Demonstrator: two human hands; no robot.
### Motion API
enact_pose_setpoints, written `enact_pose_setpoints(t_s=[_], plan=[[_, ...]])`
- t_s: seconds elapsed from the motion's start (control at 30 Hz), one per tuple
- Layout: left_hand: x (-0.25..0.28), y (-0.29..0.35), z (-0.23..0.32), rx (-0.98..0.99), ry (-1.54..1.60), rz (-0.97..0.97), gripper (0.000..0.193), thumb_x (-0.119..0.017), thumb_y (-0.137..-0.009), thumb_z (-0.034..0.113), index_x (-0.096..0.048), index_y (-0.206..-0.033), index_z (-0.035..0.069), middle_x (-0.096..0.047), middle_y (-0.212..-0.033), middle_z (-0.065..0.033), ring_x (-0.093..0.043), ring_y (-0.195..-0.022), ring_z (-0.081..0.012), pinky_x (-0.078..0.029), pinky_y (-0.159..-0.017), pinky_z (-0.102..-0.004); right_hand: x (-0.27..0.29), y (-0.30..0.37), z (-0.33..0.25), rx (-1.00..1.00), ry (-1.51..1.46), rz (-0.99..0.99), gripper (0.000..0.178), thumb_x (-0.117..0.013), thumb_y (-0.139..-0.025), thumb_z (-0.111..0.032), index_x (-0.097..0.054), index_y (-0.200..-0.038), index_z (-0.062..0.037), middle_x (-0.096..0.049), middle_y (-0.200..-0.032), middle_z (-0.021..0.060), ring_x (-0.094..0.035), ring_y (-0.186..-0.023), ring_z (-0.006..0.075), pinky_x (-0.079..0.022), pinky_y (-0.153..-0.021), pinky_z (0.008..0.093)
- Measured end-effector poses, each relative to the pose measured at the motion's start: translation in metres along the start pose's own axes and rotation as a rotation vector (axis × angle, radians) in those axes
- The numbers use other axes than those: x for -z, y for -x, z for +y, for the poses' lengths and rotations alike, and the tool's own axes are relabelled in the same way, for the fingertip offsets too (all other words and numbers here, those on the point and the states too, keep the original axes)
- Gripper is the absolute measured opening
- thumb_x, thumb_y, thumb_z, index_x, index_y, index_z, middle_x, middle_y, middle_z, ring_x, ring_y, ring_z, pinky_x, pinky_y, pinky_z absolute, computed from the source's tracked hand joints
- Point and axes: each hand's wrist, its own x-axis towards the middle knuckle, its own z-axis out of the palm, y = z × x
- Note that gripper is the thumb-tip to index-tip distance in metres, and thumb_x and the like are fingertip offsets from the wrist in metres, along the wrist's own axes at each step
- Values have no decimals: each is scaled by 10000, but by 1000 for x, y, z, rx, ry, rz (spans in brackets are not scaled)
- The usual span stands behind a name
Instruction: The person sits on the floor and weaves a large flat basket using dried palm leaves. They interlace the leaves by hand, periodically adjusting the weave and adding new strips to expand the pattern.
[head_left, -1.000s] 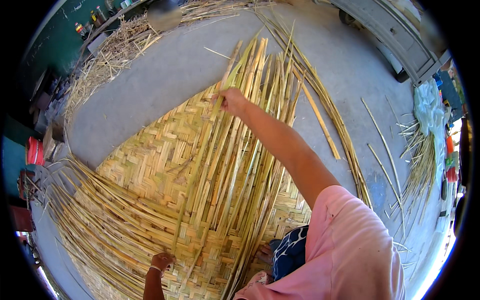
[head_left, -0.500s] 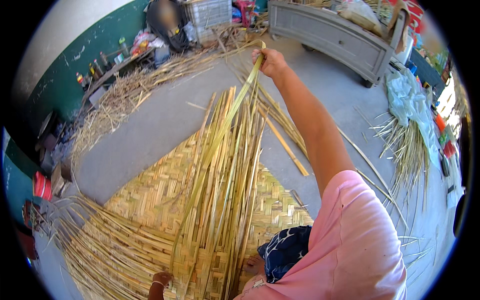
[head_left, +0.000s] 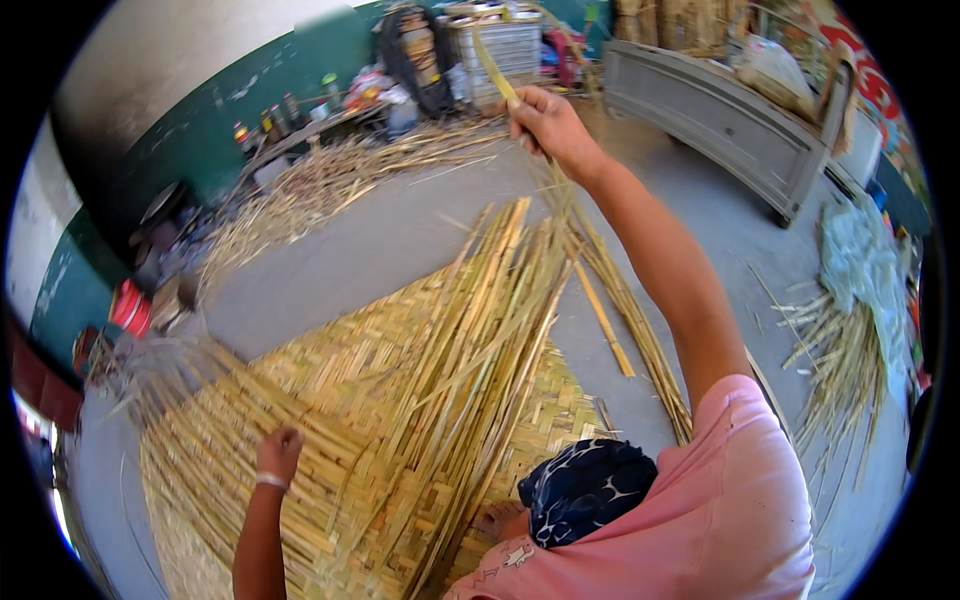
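Note:
High at the upper middle, my right hand (head_left: 550, 125) is closed round a long flat bamboo strip (head_left: 490, 65). One end of the strip sticks up past my fingers, and its lower length is blurred. My left hand (head_left: 279, 455), with a white band at the wrist, is over splayed strips (head_left: 215, 405) at the mat's left side. Its fingers are curled, and I cannot see whether anything is in them. A woven bamboo mat (head_left: 365, 335) lies on the floor beneath me. A loose pile of strips (head_left: 475, 335) runs lengthwise across its middle.
More strips (head_left: 635, 310) lie on the floor right of the mat. A bundle under clear plastic (head_left: 860, 250) lies far right. A grey wooden cart (head_left: 715, 125) stands at the back right. Dry scraps (head_left: 300, 195) and bottles (head_left: 270, 125) line the green wall.
My left hand has risen and moved left, away from the lower end of the strip. My right hand still grips the strip, which now points up beyond it. The view has shifted.

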Motion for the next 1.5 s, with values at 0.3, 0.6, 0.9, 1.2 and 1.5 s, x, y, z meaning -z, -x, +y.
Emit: enact_pose_setpoints(t_s=[0.3, 0.6, 0.9, 1.2, 1.5], plan=[[67, 6, 194, -770, -680, 692, 357, -603, -779, 141, -552, -1126, 69, -544, -1163, -110, -497, -1073, -289, -340, -953, -412, -246, 131, -7, 512, 427, -599, 150, -524, -864, -203, -599, -969, -126, -614, -752, 132, -574, -682, 337, -457, -594, 401], [50, 46, 110, -298, -145, 157, 185, -495, -878, 158, -574, -988, 32, -604, -787, -183, -576, -732, -362, -461, -663, -403, -310, 154, -5, 562, 688, -779, 132, -521, -854, -202, -576, -940, -117, -605, -726, 135, -569, -668, 356, -436, -571, 444], [46, 62, 71, -79, -444, 263, 174, -453, -870, 209, -544, -846, 62, -583, -706, -174, -577, -701, -361, -451, -630, -457, -372, 187, -24, 496, 809, -919, 139, -465, -799, -124, -584, -827, -57, -609, -704, 168, -597, -678, 355, -463, -586, 455], [22, 44, -20, 251, -184, 243, 262, -472, -798, 252, -611, -806, 30, -615, -849, -216, -571, -806, -413, -447, -702, -487, -364, 220, -11, 576, 609, -1087, 75, -498, -780, -130, -553, -809, -89, -598, -675, 118, -601, -620, 326, -467, -528, 439], [-23, 94, -24, 75, -317, -77, 193, -491, -867, 226, -557, -829, 49, -572, -676, -230, -559, -664, -418, -438, -583, -482, -240, 30, 84, 728, 1235, 646, 199, -521, -824, -165, -499, -955, -17, -562, -896, 131, -528, -847, 260, -393, -755, 396]])
